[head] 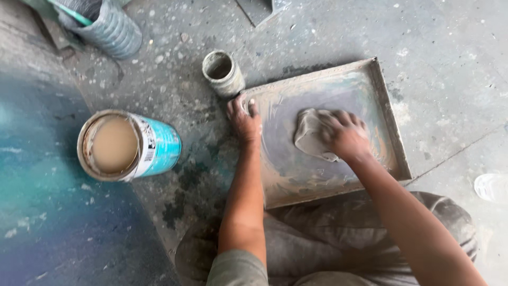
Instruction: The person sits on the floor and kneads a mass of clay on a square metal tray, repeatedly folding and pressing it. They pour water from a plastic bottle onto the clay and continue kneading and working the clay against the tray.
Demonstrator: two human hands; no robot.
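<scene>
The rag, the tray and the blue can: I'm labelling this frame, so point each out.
rag [308,135], head view, bare left fold.
tray [389,122], head view, right rim.
blue can [166,145], head view, its side.

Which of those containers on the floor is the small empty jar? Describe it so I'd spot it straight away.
Start at the flat metal tray on the grey floor. Just beyond its far left corner, above the left hand gripping the rim, stands the small jar. Unlike the bigger blue can of beige liquid, it is grey, crusted and empty.
</scene>
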